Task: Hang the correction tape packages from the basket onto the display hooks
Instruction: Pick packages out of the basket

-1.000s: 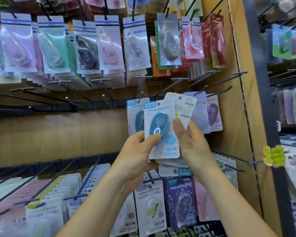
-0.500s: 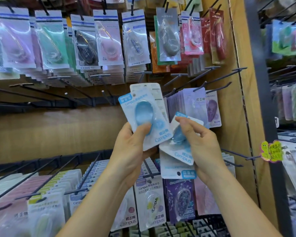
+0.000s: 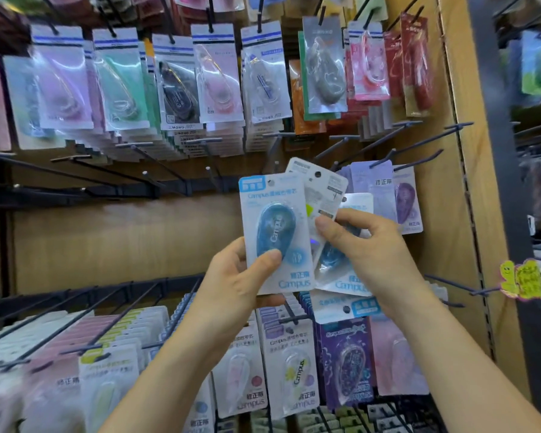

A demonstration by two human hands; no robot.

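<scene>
My left hand (image 3: 235, 285) grips a blue Campus correction tape package (image 3: 275, 232) upright, thumb on its blister. Behind it my right hand (image 3: 369, 254) holds several more blue packages (image 3: 341, 276) fanned out, one turned back side out (image 3: 320, 189) and one hanging upside down (image 3: 344, 309). Bare black display hooks (image 3: 213, 176) jut from the wooden panel just above and left of the packages. Purple Campus packages (image 3: 384, 189) hang on the hook to the right. The basket is out of view.
Mono tape packages (image 3: 219, 76) fill the upper row. The lower row holds Campus packages (image 3: 291, 370) on long hooks (image 3: 113, 317). A wooden side panel (image 3: 463, 214) and a dark post with a yellow tag (image 3: 522, 278) stand at the right.
My left hand has turned its blue package upright and brought it level with the empty hooks. My right hand has shifted the fanned packages behind it.
</scene>
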